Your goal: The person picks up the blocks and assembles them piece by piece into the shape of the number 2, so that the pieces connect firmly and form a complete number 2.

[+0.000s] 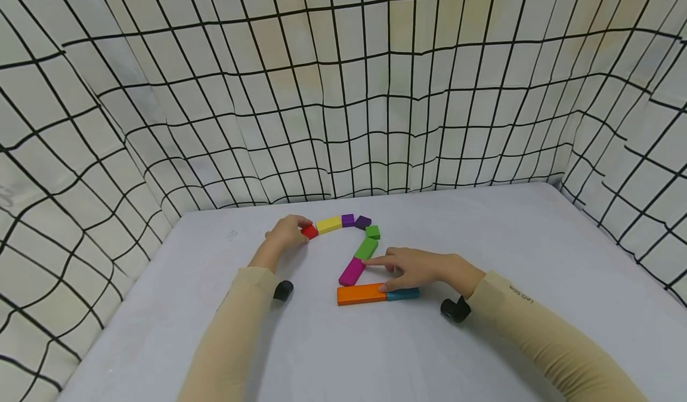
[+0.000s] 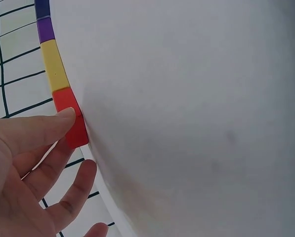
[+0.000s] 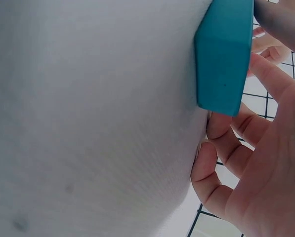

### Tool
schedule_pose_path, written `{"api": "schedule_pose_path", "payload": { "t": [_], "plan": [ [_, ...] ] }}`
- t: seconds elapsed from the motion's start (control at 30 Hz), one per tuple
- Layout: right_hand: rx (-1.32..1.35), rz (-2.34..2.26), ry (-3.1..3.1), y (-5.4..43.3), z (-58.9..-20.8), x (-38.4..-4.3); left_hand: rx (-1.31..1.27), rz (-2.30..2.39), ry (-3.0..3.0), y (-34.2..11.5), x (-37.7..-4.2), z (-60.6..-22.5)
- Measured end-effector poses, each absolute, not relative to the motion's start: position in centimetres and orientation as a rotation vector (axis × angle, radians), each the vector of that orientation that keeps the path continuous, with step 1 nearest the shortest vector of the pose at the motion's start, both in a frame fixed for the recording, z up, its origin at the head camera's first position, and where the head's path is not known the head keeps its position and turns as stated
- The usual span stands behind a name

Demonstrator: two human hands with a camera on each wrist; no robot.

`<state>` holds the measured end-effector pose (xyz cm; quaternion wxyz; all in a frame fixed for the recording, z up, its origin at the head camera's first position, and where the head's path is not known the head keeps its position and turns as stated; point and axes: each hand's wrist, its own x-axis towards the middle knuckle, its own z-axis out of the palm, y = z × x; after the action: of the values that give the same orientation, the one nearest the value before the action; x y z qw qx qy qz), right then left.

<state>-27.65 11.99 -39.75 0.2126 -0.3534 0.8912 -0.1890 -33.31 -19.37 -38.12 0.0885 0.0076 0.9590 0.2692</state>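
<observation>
At the left end of a curved row of blocks, my left hand (image 1: pixel 287 232) pinches a red block (image 2: pixel 74 133) between thumb and fingers. Beside it lie a yellow block (image 1: pixel 329 225), a purple block (image 1: pixel 347 220) and a dark purple block (image 1: pixel 363 222). Two green blocks (image 1: pixel 367 248) and a magenta block (image 1: pixel 351 272) carry the row down. My right hand (image 1: pixel 415 268) touches the magenta block with its extended index finger. Its thumb rests at the orange block (image 1: pixel 361 294), near the blue block (image 1: pixel 402 294); the other fingers bend against the table in the right wrist view.
The blocks lie on a white-covered table (image 1: pixel 472 223). A black grid net (image 1: pixel 349 98) over pale sheeting rises behind it and along both sides. Small black devices (image 1: pixel 455 310) sit under both wrists.
</observation>
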Motion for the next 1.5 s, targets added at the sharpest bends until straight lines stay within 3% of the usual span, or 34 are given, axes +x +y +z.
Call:
{"api": "schedule_pose_path", "payload": {
  "t": [0.9,1.5],
  "plan": [
    [-1.003,-0.523,2.467,11.8,-39.7,-27.4,0.006,0.869,2.833,-20.0,-32.5,-38.0],
    [-0.983,-0.599,2.442,12.2,-39.3,-28.1,0.103,0.98,2.905,-24.1,-29.8,-36.5]
  ]
}}
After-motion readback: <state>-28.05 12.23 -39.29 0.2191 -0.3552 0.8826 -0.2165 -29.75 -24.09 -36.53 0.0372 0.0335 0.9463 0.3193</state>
